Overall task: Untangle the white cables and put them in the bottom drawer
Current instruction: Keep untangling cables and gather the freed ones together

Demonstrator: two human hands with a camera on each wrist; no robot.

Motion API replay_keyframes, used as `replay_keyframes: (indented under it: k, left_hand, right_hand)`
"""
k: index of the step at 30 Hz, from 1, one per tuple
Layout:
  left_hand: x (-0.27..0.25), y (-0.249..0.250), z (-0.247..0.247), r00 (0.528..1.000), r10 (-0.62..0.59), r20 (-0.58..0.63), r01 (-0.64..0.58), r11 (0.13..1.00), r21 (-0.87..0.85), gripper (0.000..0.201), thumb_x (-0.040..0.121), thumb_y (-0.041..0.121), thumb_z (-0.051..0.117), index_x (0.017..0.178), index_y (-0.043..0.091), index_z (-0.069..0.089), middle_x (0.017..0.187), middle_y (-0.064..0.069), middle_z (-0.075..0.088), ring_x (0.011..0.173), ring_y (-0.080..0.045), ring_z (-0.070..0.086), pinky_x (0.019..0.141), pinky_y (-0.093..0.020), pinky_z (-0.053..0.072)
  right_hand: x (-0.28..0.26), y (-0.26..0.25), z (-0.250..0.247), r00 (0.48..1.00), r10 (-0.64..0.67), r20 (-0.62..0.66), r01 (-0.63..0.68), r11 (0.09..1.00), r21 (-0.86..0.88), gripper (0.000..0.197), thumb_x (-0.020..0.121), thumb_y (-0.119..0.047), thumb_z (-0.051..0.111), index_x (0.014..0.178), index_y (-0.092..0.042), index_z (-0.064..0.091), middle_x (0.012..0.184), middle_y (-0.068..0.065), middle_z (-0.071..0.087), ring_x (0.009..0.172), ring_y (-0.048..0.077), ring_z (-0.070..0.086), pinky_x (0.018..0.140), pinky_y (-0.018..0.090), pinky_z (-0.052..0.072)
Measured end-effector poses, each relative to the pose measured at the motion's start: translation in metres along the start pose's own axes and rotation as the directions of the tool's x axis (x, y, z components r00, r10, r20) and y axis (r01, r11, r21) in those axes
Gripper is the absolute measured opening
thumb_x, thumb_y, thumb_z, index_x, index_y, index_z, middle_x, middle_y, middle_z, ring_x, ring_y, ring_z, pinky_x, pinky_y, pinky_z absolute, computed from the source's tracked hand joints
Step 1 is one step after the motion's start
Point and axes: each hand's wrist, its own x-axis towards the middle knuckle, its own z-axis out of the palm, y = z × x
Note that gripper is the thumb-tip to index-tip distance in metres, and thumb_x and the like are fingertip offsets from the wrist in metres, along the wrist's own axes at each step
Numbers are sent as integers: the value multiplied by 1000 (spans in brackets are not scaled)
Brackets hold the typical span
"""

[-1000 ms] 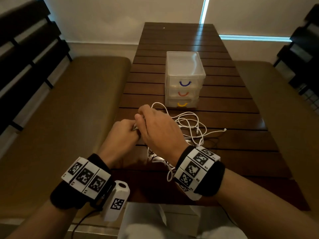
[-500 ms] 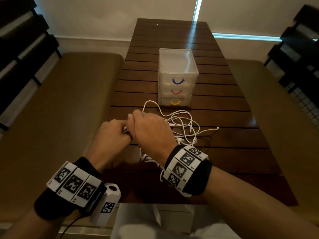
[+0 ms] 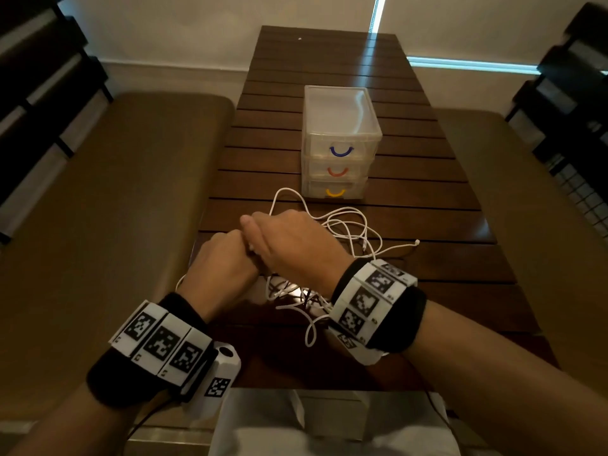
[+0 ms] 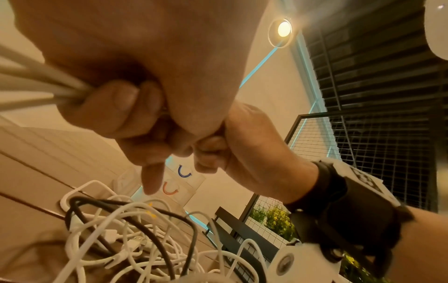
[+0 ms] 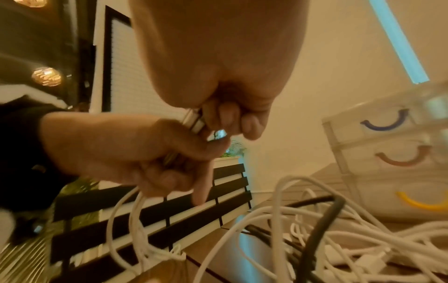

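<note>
A tangle of white cables (image 3: 348, 232) lies on the wooden table (image 3: 329, 67) in front of a clear three-drawer box (image 3: 340, 136). Its bottom drawer (image 3: 335, 191), with a yellow handle, is closed. My left hand (image 3: 227, 255) grips a bundle of white cable strands (image 4: 36, 84) in its curled fingers. My right hand (image 3: 279, 238) touches it knuckle to knuckle and pinches a white cable plug (image 5: 194, 120). A black cable (image 4: 150, 229) runs through the white tangle (image 5: 339, 239). More white loops (image 3: 296, 301) hang under the wrists.
Brown padded benches (image 3: 108, 209) flank the table on both sides. Dark slatted backrests (image 3: 39, 77) stand at the far left and right. A white cloth or paper (image 3: 329, 426) lies at the table's near edge.
Both hands have stayed pressed together over the tangle, shifting only slightly. The view has drifted a little between frames.
</note>
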Motion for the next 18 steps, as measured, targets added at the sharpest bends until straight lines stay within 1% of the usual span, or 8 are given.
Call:
replay_keyframes:
  k: [2,4,6,8,11,13,15,18]
  left_hand:
    - [4,-8,3,999,-23,-36,19,995,-98,19,89,16,53,77,4,61,76,-16,64,70,-31,59,65,-40,49]
    - [11,-16,4,998,-55,-24,51,988,-147,28,90,19,48,73,4,66,69,-12,63,67,-30,59,63,-43,50]
    - [14,-21,3,997,-68,-25,63,982,-178,34,92,23,46,74,7,69,68,-9,63,66,-30,59,64,-45,49]
    - [16,-24,6,997,-77,-31,69,976,-207,36,93,26,46,71,13,71,66,-6,65,67,-28,61,67,-46,53]
    - [18,-23,12,998,-68,-7,64,960,-273,41,96,33,43,70,20,72,68,-1,70,68,-24,65,71,-46,55]
    - [19,-19,15,998,-64,3,62,950,-305,45,99,37,41,70,21,72,68,2,71,64,-15,66,66,-38,55]
    - [17,-15,18,999,-51,-1,48,945,-324,47,101,37,42,68,23,72,64,6,70,54,-1,63,54,-22,46]
    - [13,-10,18,1000,-25,-8,21,937,-350,47,102,37,42,69,24,73,63,7,69,50,2,60,45,-10,36]
  right_hand:
    - [2,11,-7,992,119,48,-125,976,177,45,106,-43,23,94,-16,57,74,0,57,76,25,59,71,37,45]
    - [7,32,-9,970,244,22,-243,946,217,43,104,-49,24,91,-19,52,76,1,59,75,23,58,71,37,44]
    - [12,61,-6,939,342,26,-343,940,-4,34,104,-43,33,93,-17,52,84,5,60,78,25,56,71,36,43]
    - [13,89,1,897,425,119,-379,880,-286,22,101,-28,45,101,-10,59,104,13,59,93,31,59,77,40,46]
    - [2,113,19,817,523,242,-391,812,-434,28,98,-21,51,122,-10,58,128,15,49,119,36,50,90,44,47]
    - [-5,116,28,833,505,225,-372,813,-448,30,99,-19,49,127,-11,55,133,14,49,124,34,46,90,45,47]
    - [-9,116,32,864,470,180,-336,805,-489,27,99,-18,49,123,-8,58,132,13,51,124,32,46,90,43,47]
    - [-8,115,25,899,432,65,-348,799,-490,23,99,-17,51,118,-8,60,127,14,49,118,32,46,90,42,46]
